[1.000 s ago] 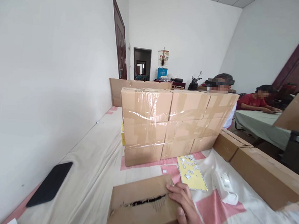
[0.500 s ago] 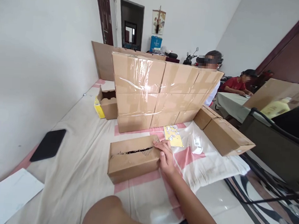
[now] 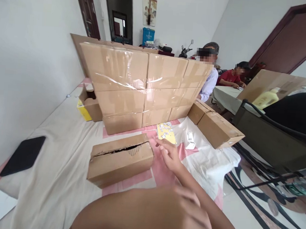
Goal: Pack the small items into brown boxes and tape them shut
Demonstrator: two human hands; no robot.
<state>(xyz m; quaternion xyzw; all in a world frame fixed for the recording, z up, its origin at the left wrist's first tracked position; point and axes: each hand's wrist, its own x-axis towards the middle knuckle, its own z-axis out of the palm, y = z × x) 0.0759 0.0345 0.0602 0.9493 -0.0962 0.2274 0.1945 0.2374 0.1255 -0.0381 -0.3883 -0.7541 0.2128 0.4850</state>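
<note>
A closed cardboard box (image 3: 120, 164) with a torn slit along its top lies on the cloth in front of me. My right hand (image 3: 169, 155) is just off the box's right end, its fingers stretched out to the left and holding nothing. Just beyond the fingers lies a yellow card (image 3: 166, 133) with small white pieces on it. A small white object (image 3: 189, 140), perhaps a dispenser, sits to its right. My left hand (image 3: 188, 211) is low in front of me, blurred by motion, over or beside my right forearm; whether it grips anything is unclear.
A wall of taped cardboard boxes (image 3: 124, 77) stands behind the card. More boxes (image 3: 220, 130) lie at right, beside a dark chair (image 3: 261, 139). An opened box (image 3: 90, 105) and a black tablet-like slab (image 3: 23, 156) are at left. Two people sit beyond.
My right hand has come off the box's right end. My left hand has come into view at the bottom, moving fast. The view has shifted, so everything sits further left.
</note>
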